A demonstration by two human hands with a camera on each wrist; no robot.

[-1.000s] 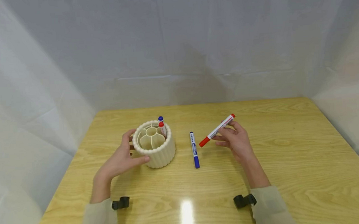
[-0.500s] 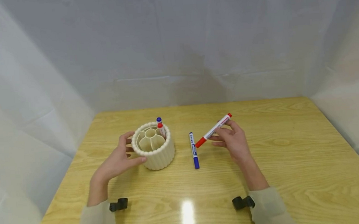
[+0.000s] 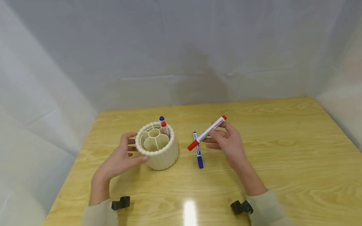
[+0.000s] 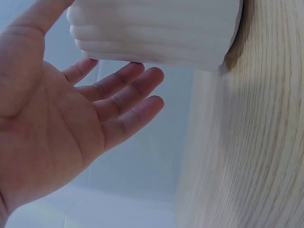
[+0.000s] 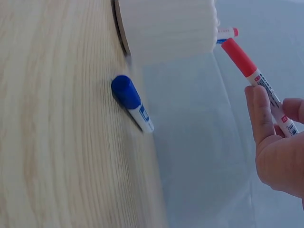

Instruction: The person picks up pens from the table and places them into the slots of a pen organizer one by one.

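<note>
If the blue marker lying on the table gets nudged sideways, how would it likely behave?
The blue marker is a slim round cylinder lying flat on the smooth, glossy table, so it would probably roll. It looks rigid and light. Nothing touches it; the right hand holds the red marker above it.

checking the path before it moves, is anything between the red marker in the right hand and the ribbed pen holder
Nothing visible does. The red marker, held in the right hand, is raised above the blue marker lying on the table; only open air separates it from the pen holder.
</note>
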